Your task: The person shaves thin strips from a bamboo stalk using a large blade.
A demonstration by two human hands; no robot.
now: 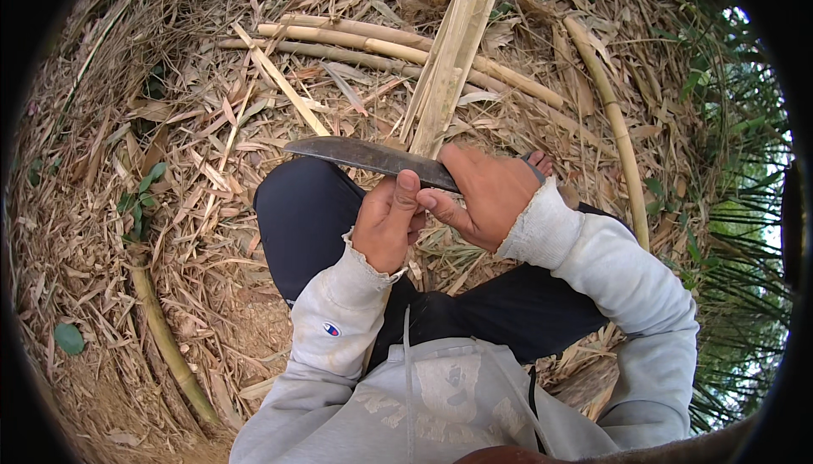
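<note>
A long dark-bladed knife (364, 155) lies across in front of me, its tip pointing left above my left knee. My right hand (491, 197) is wrapped round its handle end, the thumb reaching toward my other hand. Close below the blade, my left hand (385, 223) is closed, with the thumb up against the blade's lower edge. What those fingers pinch, if anything, is hidden. Just beyond the knife, a bundle of pale split bamboo strips (457, 62) runs away from me; its near end reaches the blade and my right knuckles.
Several bamboo poles (347, 38) lie across the ground beyond, behind the strips. A curved pole (614, 117) rests at the right, another (161, 320) at the left. Dry leaves and shavings (195, 201) cover the ground. Green plants (737, 235) edge the right side.
</note>
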